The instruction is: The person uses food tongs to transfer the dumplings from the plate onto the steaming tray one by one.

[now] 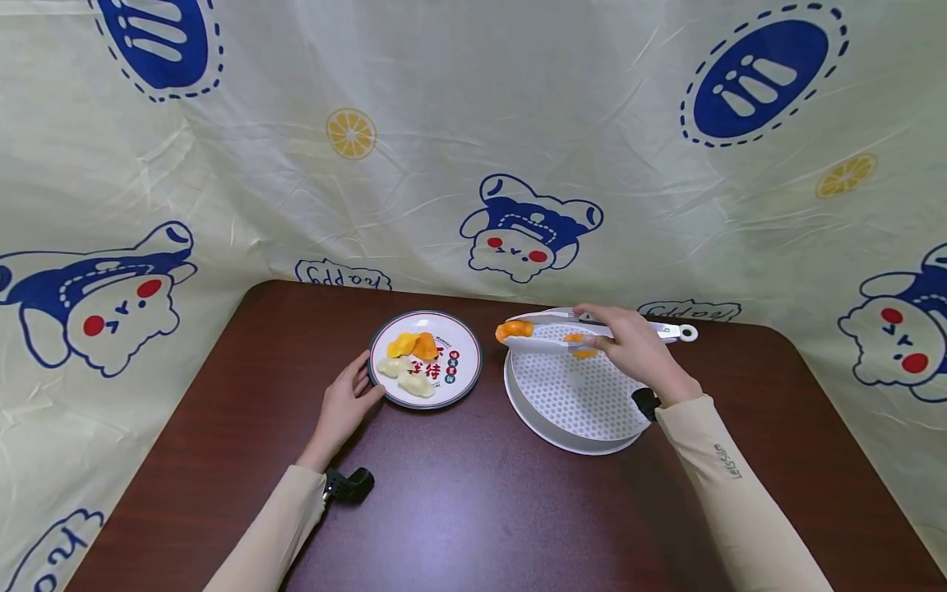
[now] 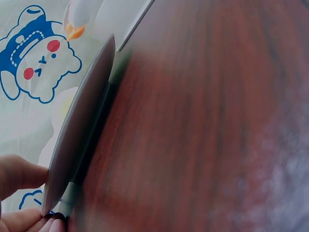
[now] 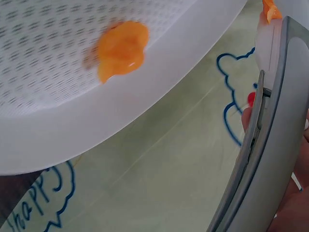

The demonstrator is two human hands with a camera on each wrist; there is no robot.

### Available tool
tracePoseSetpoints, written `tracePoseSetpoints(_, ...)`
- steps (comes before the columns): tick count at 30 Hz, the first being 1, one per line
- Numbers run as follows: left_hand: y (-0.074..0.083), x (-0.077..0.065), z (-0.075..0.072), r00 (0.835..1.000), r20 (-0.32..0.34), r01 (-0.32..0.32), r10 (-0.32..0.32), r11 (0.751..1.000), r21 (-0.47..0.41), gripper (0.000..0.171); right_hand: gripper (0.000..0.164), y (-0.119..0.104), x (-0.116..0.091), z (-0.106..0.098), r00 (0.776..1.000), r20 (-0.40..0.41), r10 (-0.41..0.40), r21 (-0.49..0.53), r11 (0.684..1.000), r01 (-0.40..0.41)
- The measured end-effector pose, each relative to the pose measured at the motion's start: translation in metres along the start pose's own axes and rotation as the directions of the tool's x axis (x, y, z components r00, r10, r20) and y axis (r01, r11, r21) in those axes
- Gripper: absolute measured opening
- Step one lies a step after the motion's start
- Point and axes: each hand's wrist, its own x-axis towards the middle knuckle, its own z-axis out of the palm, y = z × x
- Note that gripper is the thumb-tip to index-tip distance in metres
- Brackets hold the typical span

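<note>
My left hand point(image 1: 346, 403) holds the near-left rim of a round white plate point(image 1: 460, 390), thumb above and fingers beneath in the left wrist view. On the plate lie white dumplings point(image 1: 416, 384), a yellow dumpling point(image 1: 401, 344) and an orange dumpling point(image 1: 425, 347). White-and-grey tongs point(image 1: 547, 342) are gripped in my right hand point(image 1: 629, 349). Their tips pinch another orange dumpling point(image 1: 514, 330) above the left rim of a round white steamer tray point(image 1: 540, 425). Inside the tray, one more orange dumpling point(image 3: 123, 50) rests by the wall; the tongs partly cover it in the head view.
The dark brown wooden table point(image 1: 444, 501) carries the plate on the left and the tray on the right. Behind it hangs a pale printed cloth point(image 1: 414, 205). Dark bands sit on both wrists.
</note>
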Motion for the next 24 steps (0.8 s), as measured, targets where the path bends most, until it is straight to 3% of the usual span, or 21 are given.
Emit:
tracePoseSetpoints(11,0.000,-0.001,0.000,1.000,-0.002,-0.001,0.001,1.000,-0.002,0.066,0.043,0.026,-0.027,-0.009,0.993,0.014,0.120,-0.006,0.993,-0.120)
tracePoseSetpoints(24,-0.001,0.000,0.000,1.000,0.003,0.006,-0.006,1.000,0.006,0.067,0.042,0.061,-0.057,-0.013,0.992,-0.024,0.127,-0.053,0.990,-0.129)
